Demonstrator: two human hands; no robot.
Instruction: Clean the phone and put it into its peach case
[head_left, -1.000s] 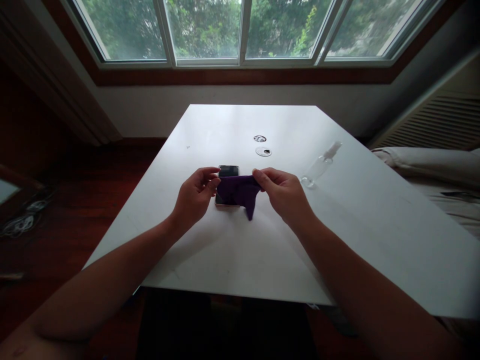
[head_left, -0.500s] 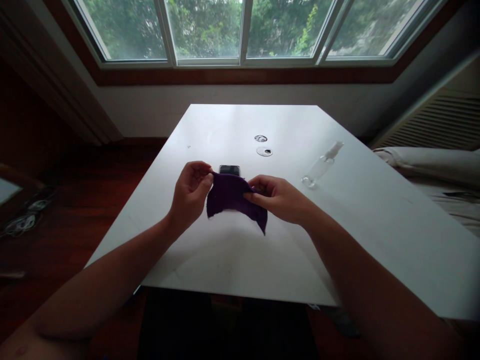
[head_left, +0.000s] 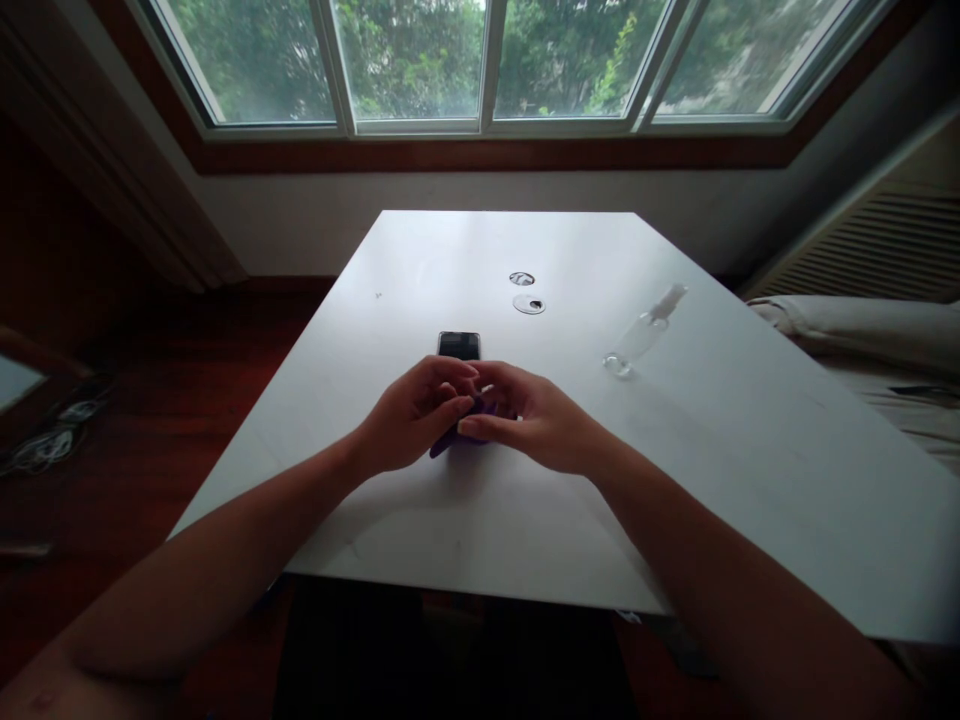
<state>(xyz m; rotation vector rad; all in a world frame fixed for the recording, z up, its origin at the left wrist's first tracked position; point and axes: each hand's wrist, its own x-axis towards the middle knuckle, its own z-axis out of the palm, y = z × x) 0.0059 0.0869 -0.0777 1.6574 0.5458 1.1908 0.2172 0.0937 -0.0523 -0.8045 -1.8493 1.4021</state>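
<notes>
A purple cloth (head_left: 445, 441) is bunched between my two hands just above the white table, mostly hidden by the fingers. My left hand (head_left: 418, 412) is closed on its left part, the thumb pressed toward the fingertips. From the other side, my right hand (head_left: 531, 412) grips the cloth with thumb and curled fingers. The fingertips of both hands meet over it. Right behind them a dark-screened phone (head_left: 459, 345) lies flat, its near end covered by my hands.
A clear spray bottle (head_left: 636, 340) lies on its side to the right on the white table (head_left: 360, 530). Toward the back are a round cable hole (head_left: 522, 279) and a round cover (head_left: 529, 304). A window (head_left: 420, 70) stands beyond the far edge.
My hands have come together and slightly lower. The cloth, previously stretched out between them, is now gathered up in the fingers. Phone and bottle have stayed put.
</notes>
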